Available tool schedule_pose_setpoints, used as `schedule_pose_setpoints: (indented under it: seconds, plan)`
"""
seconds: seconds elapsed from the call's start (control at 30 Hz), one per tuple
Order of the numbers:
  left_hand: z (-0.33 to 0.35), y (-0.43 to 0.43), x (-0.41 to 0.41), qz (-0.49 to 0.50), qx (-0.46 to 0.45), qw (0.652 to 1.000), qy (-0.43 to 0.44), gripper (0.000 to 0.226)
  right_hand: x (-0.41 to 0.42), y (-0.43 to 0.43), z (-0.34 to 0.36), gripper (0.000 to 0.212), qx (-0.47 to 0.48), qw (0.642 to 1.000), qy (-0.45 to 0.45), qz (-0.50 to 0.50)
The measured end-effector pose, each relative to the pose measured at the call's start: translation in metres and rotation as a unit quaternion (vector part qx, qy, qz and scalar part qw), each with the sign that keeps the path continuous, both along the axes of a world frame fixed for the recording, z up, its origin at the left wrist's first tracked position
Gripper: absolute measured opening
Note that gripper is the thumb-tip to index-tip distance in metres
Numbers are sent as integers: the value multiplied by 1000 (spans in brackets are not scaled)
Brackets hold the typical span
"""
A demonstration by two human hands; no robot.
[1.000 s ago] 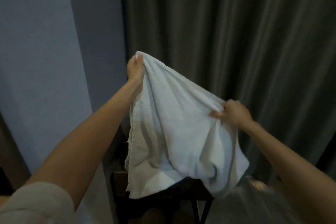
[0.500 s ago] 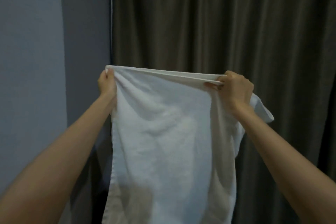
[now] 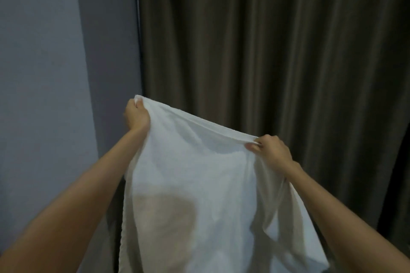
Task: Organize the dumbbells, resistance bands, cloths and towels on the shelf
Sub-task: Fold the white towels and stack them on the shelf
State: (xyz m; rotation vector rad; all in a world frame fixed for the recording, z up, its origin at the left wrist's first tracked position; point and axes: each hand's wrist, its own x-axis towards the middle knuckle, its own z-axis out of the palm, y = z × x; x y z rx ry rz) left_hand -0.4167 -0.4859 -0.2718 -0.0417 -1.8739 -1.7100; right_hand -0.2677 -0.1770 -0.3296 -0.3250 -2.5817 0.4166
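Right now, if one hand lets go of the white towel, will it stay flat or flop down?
Probably flop: the white towel sags and creases between the left hand and right hand. It looks light, since pinching fingers hold it up.

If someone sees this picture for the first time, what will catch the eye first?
The white towel stands out first, hanging spread in the middle. The left hand and the right hand grip its top edge, the left one higher. Behind hangs a dark curtain, with a grey wall at left.
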Motion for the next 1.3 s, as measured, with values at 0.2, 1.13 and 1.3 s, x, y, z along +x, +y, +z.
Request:
schedule_pose_setpoints:
  seconds: [0.2,1.13,1.3]
  plan:
    - [-22,17,29,-75,-177,979,69,43,-15,-29,22,34,-17,996,83,21]
    - [-33,67,47,-8,-373,926,55,21,0,-24,-17,28,149,986,-45,60]
    - [-26,42,31,47,-321,946,22,17,2,3,-10,23,84,988,-130,8]
